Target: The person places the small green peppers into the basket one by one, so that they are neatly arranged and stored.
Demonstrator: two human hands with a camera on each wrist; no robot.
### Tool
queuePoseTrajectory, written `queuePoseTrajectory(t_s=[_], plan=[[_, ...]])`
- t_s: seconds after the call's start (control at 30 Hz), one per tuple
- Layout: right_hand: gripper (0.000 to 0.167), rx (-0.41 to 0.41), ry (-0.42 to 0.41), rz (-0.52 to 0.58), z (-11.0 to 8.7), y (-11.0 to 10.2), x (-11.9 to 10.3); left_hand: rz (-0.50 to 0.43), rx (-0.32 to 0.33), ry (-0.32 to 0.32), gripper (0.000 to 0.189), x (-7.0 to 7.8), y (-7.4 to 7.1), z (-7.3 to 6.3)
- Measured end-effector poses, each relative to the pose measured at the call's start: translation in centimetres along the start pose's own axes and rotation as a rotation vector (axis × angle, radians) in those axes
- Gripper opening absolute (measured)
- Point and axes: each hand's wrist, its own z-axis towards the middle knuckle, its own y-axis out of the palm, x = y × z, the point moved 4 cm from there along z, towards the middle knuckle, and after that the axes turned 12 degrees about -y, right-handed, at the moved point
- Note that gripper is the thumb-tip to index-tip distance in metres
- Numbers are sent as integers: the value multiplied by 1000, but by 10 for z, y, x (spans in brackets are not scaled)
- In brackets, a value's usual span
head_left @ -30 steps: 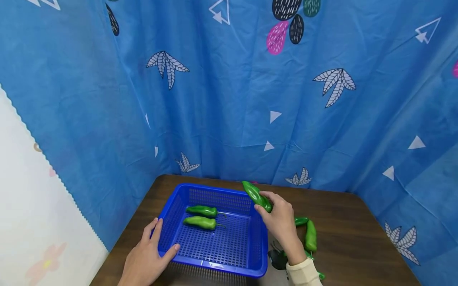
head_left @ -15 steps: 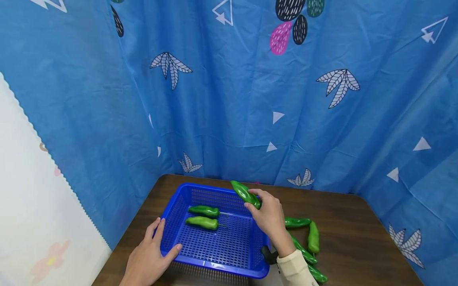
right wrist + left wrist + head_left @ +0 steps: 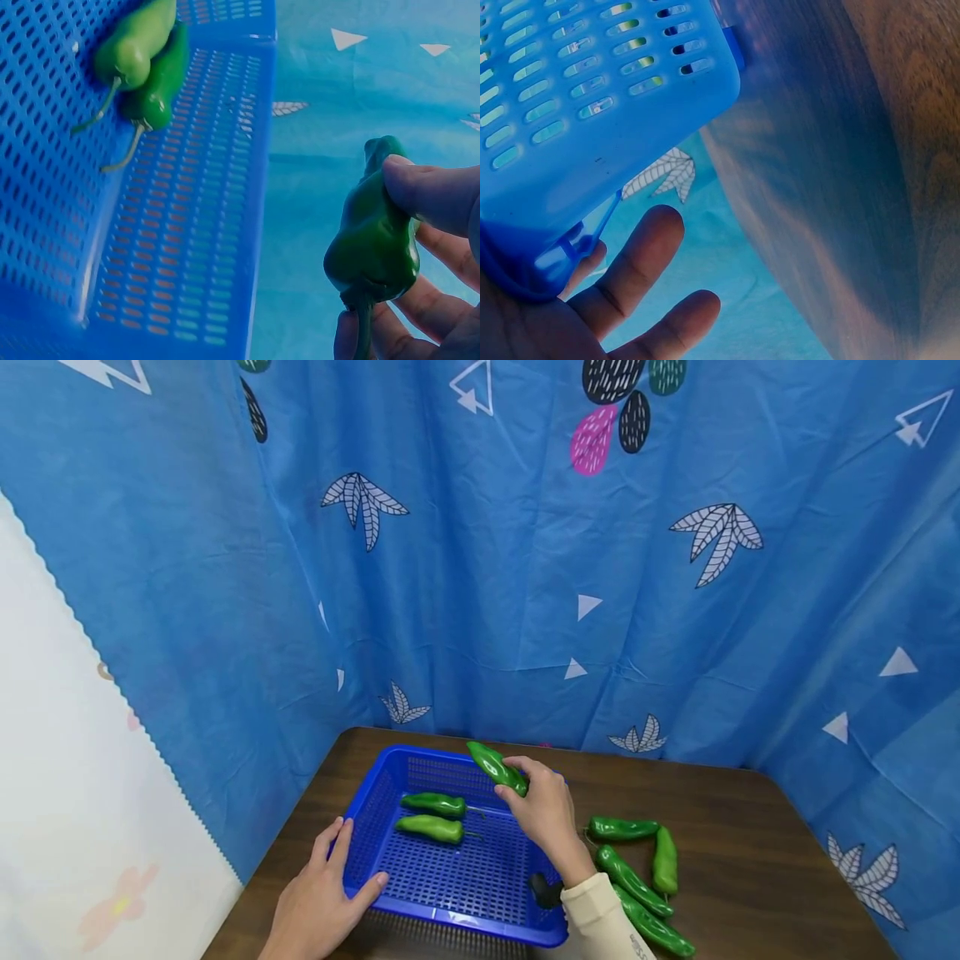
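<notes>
My right hand (image 3: 542,802) holds a dark green pepper (image 3: 495,767) between thumb and fingers, above the back right part of a blue plastic basket (image 3: 450,917). In the right wrist view the pepper (image 3: 371,240) has its stem pointing down. My left hand (image 3: 318,893) rests at the basket's front left corner, thumb over the front rim and fingers along the left side. The left wrist view shows its fingers (image 3: 641,259) extended beside the basket wall (image 3: 615,127). Inside the basket lie a dark green pepper (image 3: 435,804) and a lighter green pepper (image 3: 431,828), side by side.
Right of the basket, several green peppers (image 3: 630,878) lie on the dark wooden table (image 3: 750,860). A blue patterned curtain (image 3: 480,568) hangs behind the table. White cloth (image 3: 67,760) is at the left.
My right hand has moved left with the pepper, from the basket's right edge to over its inside. More of the peppers on the table now show. My left hand stays at the corner.
</notes>
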Motion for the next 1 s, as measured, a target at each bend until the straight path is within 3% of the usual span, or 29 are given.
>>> queuePoseTrajectory(t_s=[0.6, 1.0], plan=[[41, -48, 10, 105, 6, 34, -11, 6, 12, 0, 105, 1, 0, -1], [38, -90, -38, 128, 15, 58, -28, 5, 37, 2, 105, 1, -1, -1]])
